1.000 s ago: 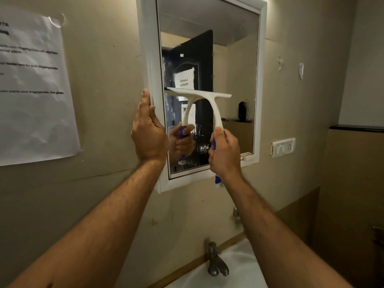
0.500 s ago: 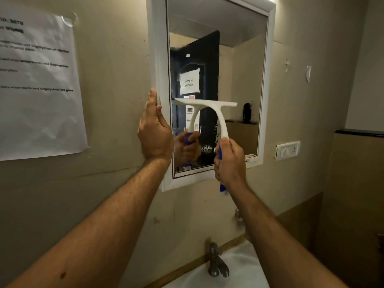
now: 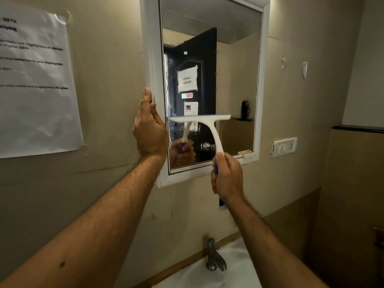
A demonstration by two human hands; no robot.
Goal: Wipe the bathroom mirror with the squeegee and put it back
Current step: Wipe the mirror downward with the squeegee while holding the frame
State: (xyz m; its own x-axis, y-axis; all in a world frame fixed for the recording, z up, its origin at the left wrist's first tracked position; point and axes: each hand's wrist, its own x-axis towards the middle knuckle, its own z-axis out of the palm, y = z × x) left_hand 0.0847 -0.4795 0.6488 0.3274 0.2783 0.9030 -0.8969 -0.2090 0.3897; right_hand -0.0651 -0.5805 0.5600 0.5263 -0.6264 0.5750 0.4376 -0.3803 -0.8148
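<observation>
Right hand grips squeegee; left hand, fingers straight, braces mirror.

one view only, head-worn, wide-angle. looks forward and slightly up at the wall, from about an arm's reach off; both forearms run in from the bottom corners toward centre frame. the mirror sits upper centre, its top edge cut by the frame. left hand and right hand fall mid-frame, the nearest things in focus. bottom edge catches the tap and a strip of the sink, seen from above. far left takes in a paper notice on the wall; far right a switch plate. straight lines bow near the edges. no second view to overlap.
</observation>
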